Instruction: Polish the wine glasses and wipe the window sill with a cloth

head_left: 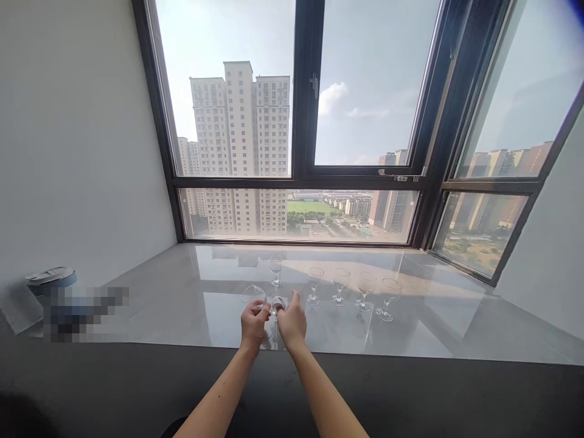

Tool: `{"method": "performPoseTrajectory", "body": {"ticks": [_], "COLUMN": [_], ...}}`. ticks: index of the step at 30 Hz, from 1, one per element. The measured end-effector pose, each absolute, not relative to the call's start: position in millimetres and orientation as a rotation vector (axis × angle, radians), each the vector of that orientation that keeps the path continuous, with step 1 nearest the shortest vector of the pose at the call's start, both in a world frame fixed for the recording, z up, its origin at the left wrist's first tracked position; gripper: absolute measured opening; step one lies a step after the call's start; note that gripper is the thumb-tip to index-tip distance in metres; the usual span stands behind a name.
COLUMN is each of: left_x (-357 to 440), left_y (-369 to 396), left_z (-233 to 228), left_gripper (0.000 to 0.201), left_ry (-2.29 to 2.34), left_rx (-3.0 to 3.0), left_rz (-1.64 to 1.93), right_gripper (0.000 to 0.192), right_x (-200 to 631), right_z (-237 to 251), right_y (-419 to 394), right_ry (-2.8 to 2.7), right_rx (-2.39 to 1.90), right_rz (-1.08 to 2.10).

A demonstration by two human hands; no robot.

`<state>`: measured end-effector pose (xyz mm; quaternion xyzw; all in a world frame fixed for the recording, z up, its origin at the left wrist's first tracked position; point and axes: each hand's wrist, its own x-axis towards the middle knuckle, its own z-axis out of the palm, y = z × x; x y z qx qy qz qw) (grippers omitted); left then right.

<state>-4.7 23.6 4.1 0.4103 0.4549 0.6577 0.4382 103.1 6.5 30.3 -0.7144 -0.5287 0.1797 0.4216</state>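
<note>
Head view: your left hand [253, 323] grips a tilted wine glass [254, 294], your right hand [292, 321] seemingly pinches a cloth [278, 302] against it; five glasses [340, 285] stand along the sill [438, 316], apparently awaiting wiping.

The glossy pale grey stone bench [191, 316] runs under the window, with a dark front edge. Five clear stemmed wine glasses stand on it: one [275, 269] at about 12 o'clock of centre, four in a row [350, 291] toward 3 o'clock. At 9 o'clock sits a round grey-lidded blue container [50, 278].
</note>
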Motion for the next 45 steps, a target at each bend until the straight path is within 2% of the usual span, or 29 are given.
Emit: {"method": "performPoseTrajectory", "body": {"ticks": [6, 12, 17, 22, 26, 29, 32, 38, 45], "left_x": [-8.9, -8.1, -12.1, -10.2, -5.2, -6.3, -10.3, 3.6, 55.2], "left_y": [29.6, 27.6, 26.0, 23.0, 27.3, 35.8, 45.7, 69.0, 93.3], "left_z": [6.8, 10.5, 9.9, 5.8, 1.6, 0.3, 2.7, 12.3, 14.9], "left_gripper": [0.046, 0.041, 0.035, 0.035, 0.041, 0.043, 0.039, 0.025, 0.028], "left_ry": [1.014, 0.986, 0.976, 0.944, 0.954, 1.066, 1.242, 1.433, 1.36], "left_rx": [0.808, 0.818, 0.858, 0.879, 0.841, 0.846, 1.053, 1.435, 1.487], "left_rz": [1.581, 1.53, 1.501, 1.452, 1.529, 1.611, 1.537, 1.227, 1.112], "right_gripper": [0.056, 0.051, 0.047, 0.034, 0.037, 0.047, 0.056, 0.052, 0.05], "right_x": [93.2, 91.3, 99.7, 105.0, 106.2, 111.3, 125.2, 180.6, 233.1], "right_z": [16.0, 10.6, 12.2, 14.3, 14.9, 13.9, 11.3, 3.9, -13.8], "right_y": [7.5, 6.0, 10.0, 19.3, 19.5, 12.6, 3.8, -9.6, -25.3], "right_ry": [-1.366, -1.507, -1.696, -1.597, -1.475, -1.443, -1.51, -1.668, -1.58], "right_rx": [-1.603, -1.455, -1.417, -1.456, -1.522, -1.718, -1.844, -1.897, -1.807], "right_rz": [0.376, 0.151, 0.238, 0.403, 0.409, 0.289, 0.136, -0.032, -0.033]}}
